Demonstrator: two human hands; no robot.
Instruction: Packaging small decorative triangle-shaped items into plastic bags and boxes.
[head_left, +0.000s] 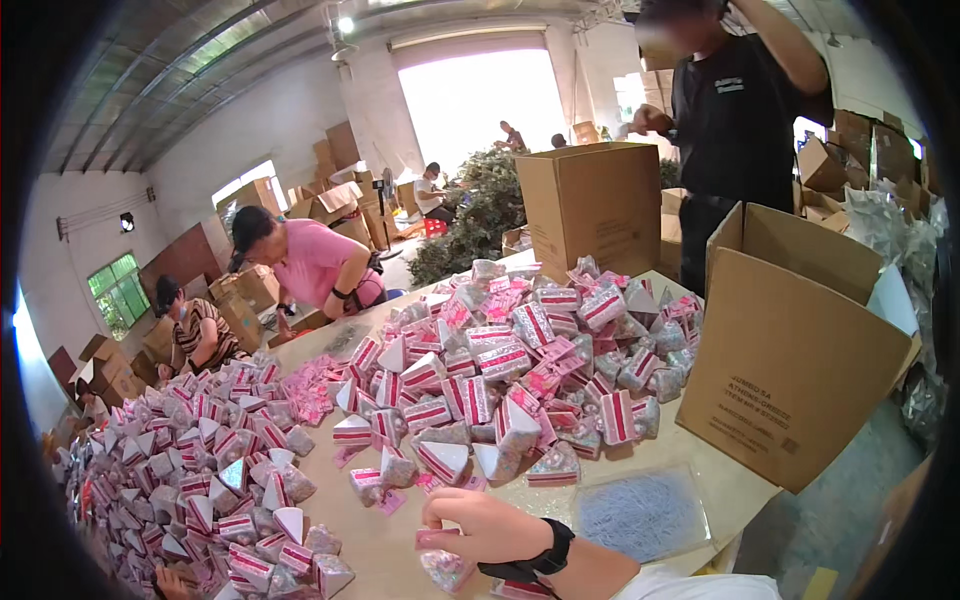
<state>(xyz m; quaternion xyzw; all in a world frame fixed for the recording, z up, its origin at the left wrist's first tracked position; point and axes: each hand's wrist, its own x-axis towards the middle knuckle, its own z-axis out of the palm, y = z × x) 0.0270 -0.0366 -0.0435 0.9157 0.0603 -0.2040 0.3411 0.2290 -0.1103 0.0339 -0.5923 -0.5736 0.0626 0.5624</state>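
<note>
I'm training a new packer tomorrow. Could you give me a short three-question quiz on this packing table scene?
1. True or false: the hand with the black wristband grips a small clear packet.
2. Which stands at the table's right edge? A) a plastic crate B) an open brown carton C) a metal bin
3. Fill in: the heap of packets at the table's middle is mostly pink, white and ____.

Key: 1 true; 2 B; 3 silver. Whether it is the wearer's left or right hand cannot be told.
</note>
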